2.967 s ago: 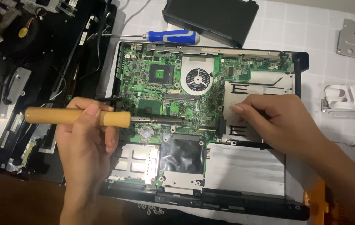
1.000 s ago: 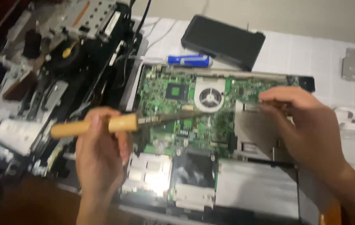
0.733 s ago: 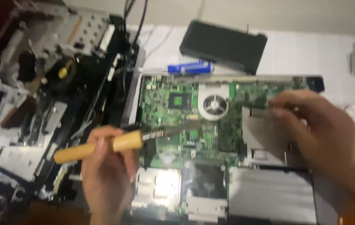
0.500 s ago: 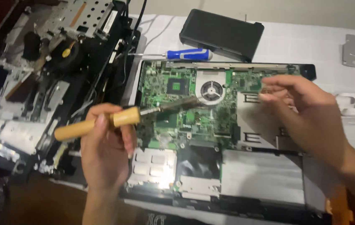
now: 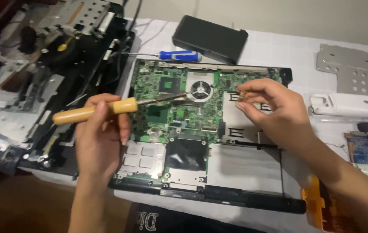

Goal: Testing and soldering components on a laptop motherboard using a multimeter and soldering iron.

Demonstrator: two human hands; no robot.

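The soldering iron (image 5: pixel 119 106) lies almost level in your left hand (image 5: pixel 102 138), its long axis running from the wooden handle at 9 o'clock to the metal tip at 3 o'clock, tilted slightly up; the tip ends just short of the fan (image 5: pixel 200 90) on the green board (image 5: pixel 171 103). Your fingers are wrapped round the handle's front end, thumb on top, a firm closed grip. Your right hand (image 5: pixel 274 116) hovers at 3 o'clock of the fan, over the grey metal plate (image 5: pixel 240 125), thumb and forefinger pinched narrowly on something tiny and brassy; what it is cannot be made out. The iron's tip points towards that pinch, the fan between them, so the left hand is nearer the fan. At 12 o'clock of the board lies a blue-handled screwdriver (image 5: pixel 179 55), and beyond it a black block (image 5: pixel 210 39). At 3 o'clock, well apart, sit a white case (image 5: pixel 348 105) and a perforated grey plate (image 5: pixel 352 69); at 5 o'clock an orange case (image 5: pixel 318 207). A stripped black chassis (image 5: pixel 54 64) fills 9 to 11 o'clock.
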